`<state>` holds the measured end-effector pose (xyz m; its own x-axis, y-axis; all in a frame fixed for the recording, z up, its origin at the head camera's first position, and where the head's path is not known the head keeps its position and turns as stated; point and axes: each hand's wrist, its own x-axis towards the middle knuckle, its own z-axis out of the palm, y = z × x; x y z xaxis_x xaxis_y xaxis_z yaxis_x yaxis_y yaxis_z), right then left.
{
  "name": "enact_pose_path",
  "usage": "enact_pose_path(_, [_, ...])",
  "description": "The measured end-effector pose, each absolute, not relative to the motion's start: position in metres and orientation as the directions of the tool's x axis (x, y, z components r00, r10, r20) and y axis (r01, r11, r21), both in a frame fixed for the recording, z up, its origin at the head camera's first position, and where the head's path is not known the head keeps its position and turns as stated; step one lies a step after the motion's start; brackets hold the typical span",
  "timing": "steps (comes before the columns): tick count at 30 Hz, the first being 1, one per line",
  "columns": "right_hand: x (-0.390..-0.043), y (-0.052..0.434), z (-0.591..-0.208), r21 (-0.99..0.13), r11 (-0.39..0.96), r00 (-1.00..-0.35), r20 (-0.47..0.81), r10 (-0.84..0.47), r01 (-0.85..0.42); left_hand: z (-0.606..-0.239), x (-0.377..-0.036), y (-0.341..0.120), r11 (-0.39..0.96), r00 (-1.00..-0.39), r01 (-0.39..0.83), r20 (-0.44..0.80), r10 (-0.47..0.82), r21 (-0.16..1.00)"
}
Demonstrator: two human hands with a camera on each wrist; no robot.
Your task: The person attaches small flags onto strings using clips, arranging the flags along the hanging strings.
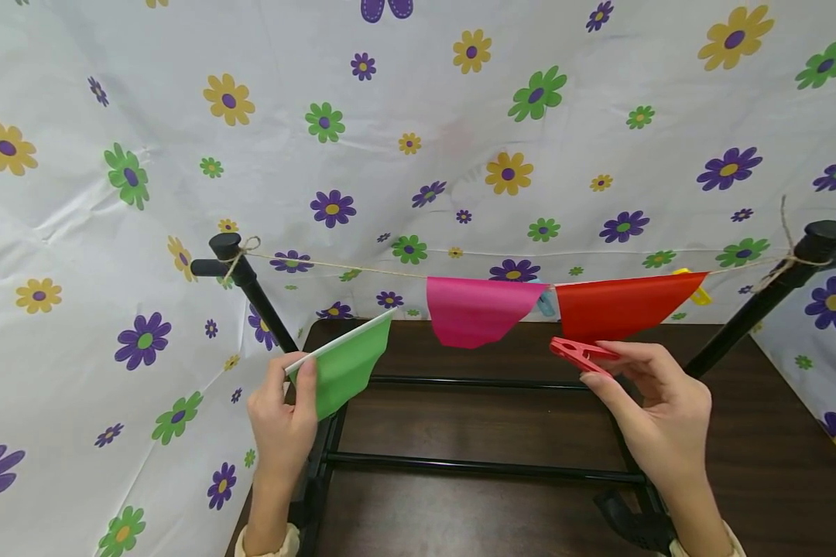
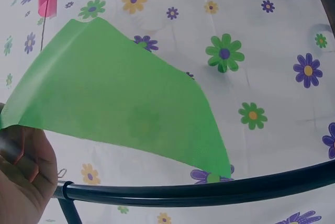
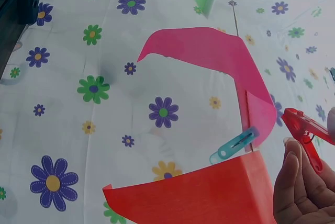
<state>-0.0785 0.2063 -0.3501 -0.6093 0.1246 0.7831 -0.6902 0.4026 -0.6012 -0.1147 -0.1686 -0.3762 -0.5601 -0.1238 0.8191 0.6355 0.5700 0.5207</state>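
Observation:
My left hand (image 1: 283, 418) pinches one end of a green paper flag (image 1: 351, 363), whose top edge is folded over; the left wrist view shows the flag (image 2: 120, 98) spread out from the fingers. Between thumb and fingers of my right hand (image 1: 658, 410) is a red clothespin (image 1: 581, 354), just below the red flag (image 1: 627, 305). A pink flag (image 1: 484, 309) hangs beside the red one on a twine line (image 1: 348, 268). Where these two flags meet sits a blue clothespin (image 3: 234, 145). A yellow clothespin (image 1: 700, 290) is at the red flag's right end, partly hidden.
The twine is tied to a left black post (image 1: 251, 286) and a right black post (image 1: 752, 309). Black crossbars (image 1: 481, 466) join the frame below, over a dark wooden table (image 1: 460, 514). Behind hangs a white flowered cloth (image 1: 390, 170).

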Motion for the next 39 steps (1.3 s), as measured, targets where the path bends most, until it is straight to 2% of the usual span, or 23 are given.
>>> enact_pose_path(9, [-0.080,0.204,-0.347,-0.593,0.423,-0.607,0.786,0.116,-0.686,-0.369,-0.119,-0.168,0.565,-0.475,0.668,0.862,-0.177,0.484])
enact_pose_path(12, [-0.081,0.204,-0.347,-0.584,0.420,-0.599,0.793,0.112,-0.694,-0.367,-0.120,-0.166,0.559,-0.464,0.672,0.865,-0.193,0.485])
enact_pose_path(24, [-0.084,0.202,-0.345,-0.568,0.410,-0.585,0.805,0.097,-0.714,-0.366,-0.122,-0.166,0.543,-0.489,0.662,0.847,-0.209,0.517])
enact_pose_path(39, [-0.084,0.195,-0.338,-0.576,0.434,-0.608,0.790,0.078,-0.693,-0.364,-0.122,-0.167,0.509,-0.522,0.655,0.822,-0.228,0.558])
